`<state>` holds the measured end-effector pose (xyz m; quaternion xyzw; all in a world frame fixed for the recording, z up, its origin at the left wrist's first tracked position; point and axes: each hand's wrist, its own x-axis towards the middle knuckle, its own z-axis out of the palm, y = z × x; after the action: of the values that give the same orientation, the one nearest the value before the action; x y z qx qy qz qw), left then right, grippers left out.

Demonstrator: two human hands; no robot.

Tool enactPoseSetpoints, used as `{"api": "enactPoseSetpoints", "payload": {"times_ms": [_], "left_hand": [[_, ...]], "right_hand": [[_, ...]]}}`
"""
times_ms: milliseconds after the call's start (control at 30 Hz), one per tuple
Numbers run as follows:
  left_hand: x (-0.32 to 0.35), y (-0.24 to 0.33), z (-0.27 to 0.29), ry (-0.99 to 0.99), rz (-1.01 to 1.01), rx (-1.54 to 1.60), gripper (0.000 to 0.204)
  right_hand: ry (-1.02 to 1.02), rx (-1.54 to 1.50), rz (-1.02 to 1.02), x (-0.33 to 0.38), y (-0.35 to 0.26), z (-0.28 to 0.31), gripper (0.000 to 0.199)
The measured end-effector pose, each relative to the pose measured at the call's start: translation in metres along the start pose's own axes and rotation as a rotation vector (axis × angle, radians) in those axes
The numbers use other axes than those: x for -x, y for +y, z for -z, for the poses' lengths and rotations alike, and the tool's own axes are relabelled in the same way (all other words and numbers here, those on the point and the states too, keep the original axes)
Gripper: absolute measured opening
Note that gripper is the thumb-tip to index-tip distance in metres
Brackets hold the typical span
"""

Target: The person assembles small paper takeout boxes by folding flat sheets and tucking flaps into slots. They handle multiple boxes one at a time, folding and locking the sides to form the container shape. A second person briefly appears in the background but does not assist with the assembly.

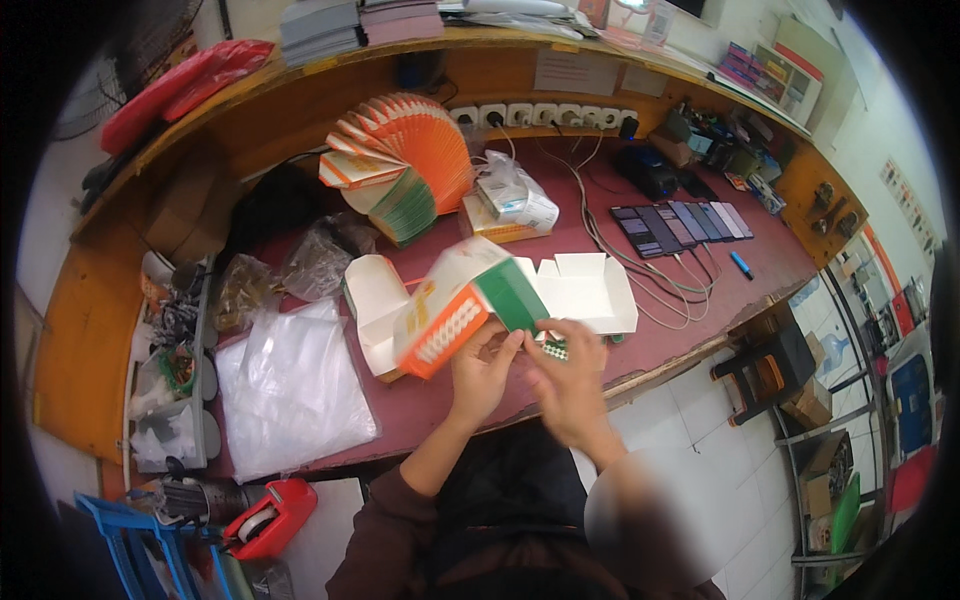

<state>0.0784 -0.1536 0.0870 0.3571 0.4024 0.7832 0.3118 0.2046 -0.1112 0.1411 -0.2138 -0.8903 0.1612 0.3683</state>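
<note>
A red-topped counter (785,250) curves across the view. At its left lies a pile of clear plastic bags (290,400); behind, a fanned stack of orange, white and green card (430,150) seems to be flat cartons, untouched so far. In front of the stack, raised above the counter's near side, is an orange, white and green carton (450,310), tilted and blurred. It looks opened into shape but not finished, its green end panel (512,297) not yet settled. Cartons showing white insides lie at left (378,305) and right (590,285), also unclosed. The left hand (480,372) grips the carton, fingers curled, thumb at its near end; the right hand (570,385), half closed, pinches or presses the green edge, which I cannot tell.
</note>
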Motion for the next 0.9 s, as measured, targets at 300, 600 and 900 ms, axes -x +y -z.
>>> {"api": "enactPoseSetpoints", "payload": {"times_ms": [300, 600, 900], "left_hand": [[0.044, 0.026, 0.015, -0.868, -0.444, -1.135, 0.027], [0.035, 0.049, 0.048, -0.407, -0.333, -0.649, 0.036], [0.065, 0.043, 0.066, -0.3, -0.117, -0.606, 0.039]], "right_hand": [[-0.065, -0.021, -0.224, -0.017, 0.053, -0.006, 0.028], [-0.185, -0.428, 0.127, 0.049, 0.034, -0.026, 0.022], [-0.303, -0.551, 0.291, 0.045, 0.004, -0.022, 0.015]]}}
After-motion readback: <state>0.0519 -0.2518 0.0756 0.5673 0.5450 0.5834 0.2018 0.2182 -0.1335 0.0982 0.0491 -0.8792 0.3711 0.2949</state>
